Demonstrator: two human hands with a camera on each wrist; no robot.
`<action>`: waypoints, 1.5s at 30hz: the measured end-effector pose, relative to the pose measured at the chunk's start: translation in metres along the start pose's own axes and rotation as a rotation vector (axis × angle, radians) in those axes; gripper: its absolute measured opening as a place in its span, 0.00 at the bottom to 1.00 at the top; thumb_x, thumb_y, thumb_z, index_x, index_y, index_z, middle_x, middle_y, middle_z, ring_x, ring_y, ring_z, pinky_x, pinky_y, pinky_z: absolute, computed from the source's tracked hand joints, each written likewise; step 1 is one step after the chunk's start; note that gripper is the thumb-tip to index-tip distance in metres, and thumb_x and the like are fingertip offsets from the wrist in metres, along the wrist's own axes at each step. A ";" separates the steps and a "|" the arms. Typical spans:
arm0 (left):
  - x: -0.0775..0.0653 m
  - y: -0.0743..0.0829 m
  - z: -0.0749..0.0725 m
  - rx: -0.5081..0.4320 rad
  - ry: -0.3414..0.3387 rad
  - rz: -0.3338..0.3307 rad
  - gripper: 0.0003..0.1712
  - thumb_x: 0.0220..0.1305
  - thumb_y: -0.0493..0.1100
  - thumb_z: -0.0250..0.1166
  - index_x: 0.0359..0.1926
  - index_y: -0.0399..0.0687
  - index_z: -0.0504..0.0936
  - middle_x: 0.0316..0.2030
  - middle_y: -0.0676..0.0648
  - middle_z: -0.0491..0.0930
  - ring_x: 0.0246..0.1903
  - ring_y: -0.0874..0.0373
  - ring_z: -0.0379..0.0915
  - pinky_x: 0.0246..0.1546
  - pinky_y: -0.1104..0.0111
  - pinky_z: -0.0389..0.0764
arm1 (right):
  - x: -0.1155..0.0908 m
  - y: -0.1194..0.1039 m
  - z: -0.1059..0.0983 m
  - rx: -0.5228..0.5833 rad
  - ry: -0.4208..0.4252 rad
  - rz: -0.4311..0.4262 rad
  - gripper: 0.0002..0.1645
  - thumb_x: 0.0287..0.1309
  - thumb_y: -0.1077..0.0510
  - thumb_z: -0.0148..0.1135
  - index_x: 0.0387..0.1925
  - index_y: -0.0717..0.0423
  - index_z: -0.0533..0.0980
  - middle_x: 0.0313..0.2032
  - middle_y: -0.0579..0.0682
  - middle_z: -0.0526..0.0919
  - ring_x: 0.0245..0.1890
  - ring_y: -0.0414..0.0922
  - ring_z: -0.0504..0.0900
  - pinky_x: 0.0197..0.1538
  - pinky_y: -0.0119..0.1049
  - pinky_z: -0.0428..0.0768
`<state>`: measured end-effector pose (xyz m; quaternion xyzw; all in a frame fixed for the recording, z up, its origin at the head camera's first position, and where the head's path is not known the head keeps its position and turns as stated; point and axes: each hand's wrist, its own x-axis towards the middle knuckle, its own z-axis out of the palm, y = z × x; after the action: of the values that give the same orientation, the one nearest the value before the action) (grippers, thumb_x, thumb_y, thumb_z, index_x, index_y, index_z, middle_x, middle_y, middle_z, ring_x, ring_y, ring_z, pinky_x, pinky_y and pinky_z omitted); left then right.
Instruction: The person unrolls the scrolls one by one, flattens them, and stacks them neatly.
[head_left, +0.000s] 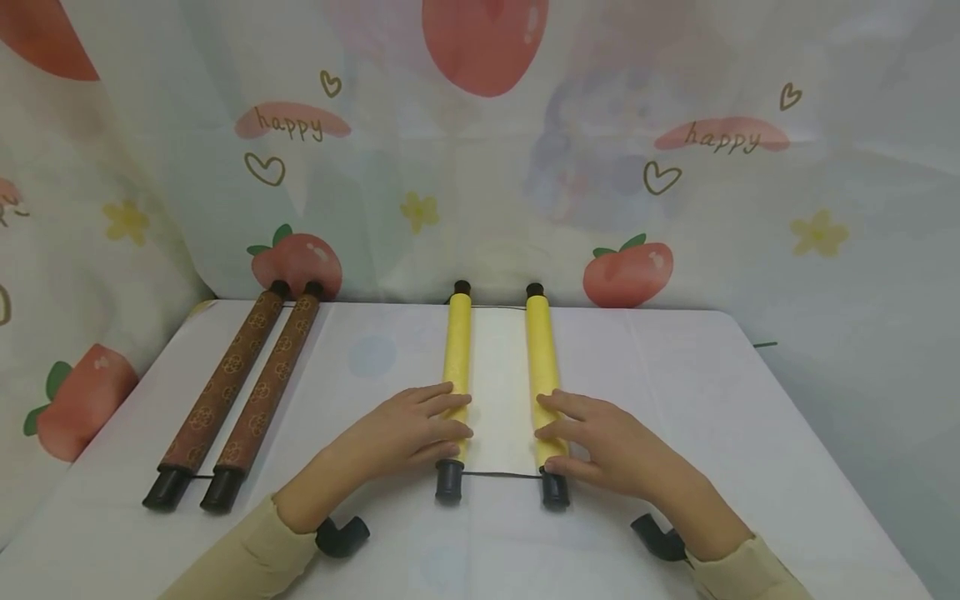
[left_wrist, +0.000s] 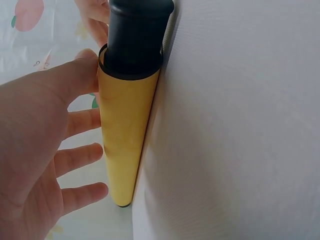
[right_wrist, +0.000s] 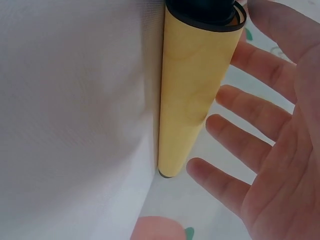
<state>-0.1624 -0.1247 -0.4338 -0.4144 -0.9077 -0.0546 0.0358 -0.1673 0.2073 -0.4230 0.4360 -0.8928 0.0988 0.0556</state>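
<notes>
A yellow scroll with black end knobs lies partly unrolled on the white table, a pale strip of sheet (head_left: 498,392) showing between its two rolls. My left hand (head_left: 420,427) is over the left roll (head_left: 459,342), fingers spread and fairly straight across its near part. In the left wrist view the fingertips lie right along the yellow surface (left_wrist: 127,120). My right hand (head_left: 600,437) is over the right roll (head_left: 542,350), fingers extended and spread. The right wrist view shows those fingertips beside the roll (right_wrist: 192,85), the thumb near its black-rimmed end.
A brown patterned scroll (head_left: 258,400), its two rolls side by side, lies at the left of the white table (head_left: 675,375). A printed cloth (head_left: 480,183) hangs behind the far edge. Black curved pieces (head_left: 343,537) show by both wrists.
</notes>
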 end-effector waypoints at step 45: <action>-0.003 -0.008 0.000 0.004 0.026 0.024 0.17 0.73 0.57 0.57 0.55 0.62 0.85 0.69 0.50 0.70 0.72 0.45 0.60 0.66 0.49 0.67 | 0.000 0.004 0.002 -0.032 -0.004 -0.001 0.19 0.56 0.44 0.71 0.50 0.40 0.85 0.64 0.53 0.77 0.68 0.57 0.70 0.64 0.53 0.72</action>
<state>-0.1663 -0.1325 -0.4351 -0.4243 -0.9023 -0.0580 0.0491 -0.1700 0.2094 -0.4258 0.4359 -0.8940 0.0836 0.0607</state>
